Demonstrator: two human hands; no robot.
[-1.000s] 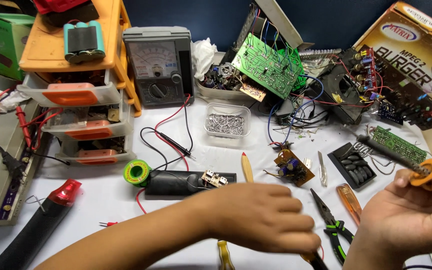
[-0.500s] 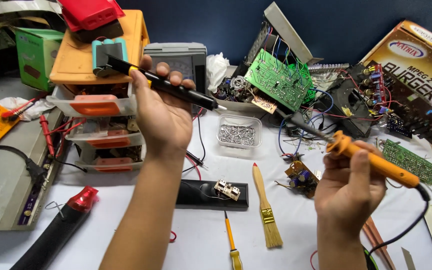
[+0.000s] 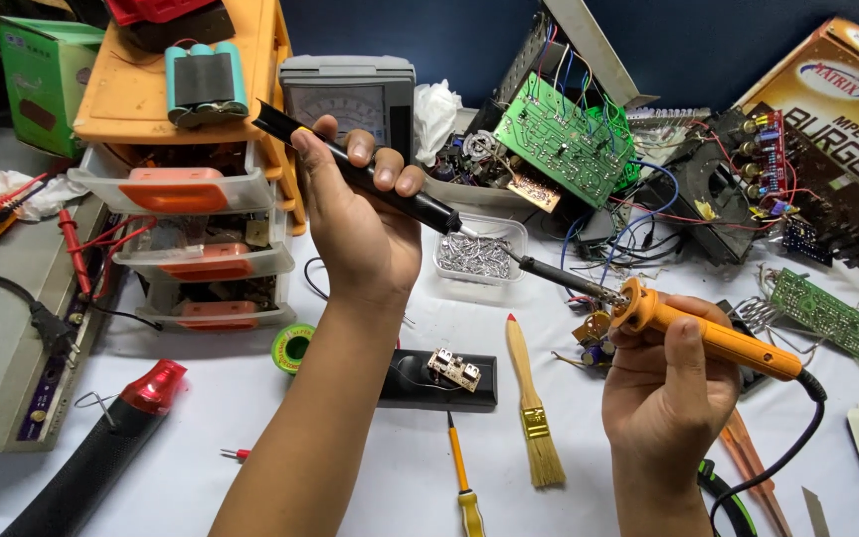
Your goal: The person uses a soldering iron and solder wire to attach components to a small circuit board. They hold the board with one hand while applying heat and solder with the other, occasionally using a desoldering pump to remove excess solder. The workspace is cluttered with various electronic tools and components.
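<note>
My left hand (image 3: 360, 234) is raised over the table and grips a black pen-shaped tool (image 3: 405, 199) that slants down to the right. Its thin metal tip meets the dark barrel tip of an orange soldering iron (image 3: 718, 338) above a clear box of small metal parts (image 3: 479, 257). My right hand (image 3: 663, 383) is closed around the iron's orange handle, and the black cord trails off to the lower right. A small component board (image 3: 594, 333) lies just left of my right hand.
An orange drawer unit (image 3: 191, 199) and an analog meter (image 3: 350, 94) stand at the back left. Green circuit boards (image 3: 564, 139) and wires crowd the back right. A brush (image 3: 529, 408), a yellow screwdriver (image 3: 461, 477), a black block (image 3: 444, 373), a green solder spool (image 3: 293, 348) and a red-tipped tool (image 3: 101, 447) lie in front.
My left hand rose from the table holding the black tool and brought it rightward. My right hand brought the iron inward from the right, so the two tips now meet.
</note>
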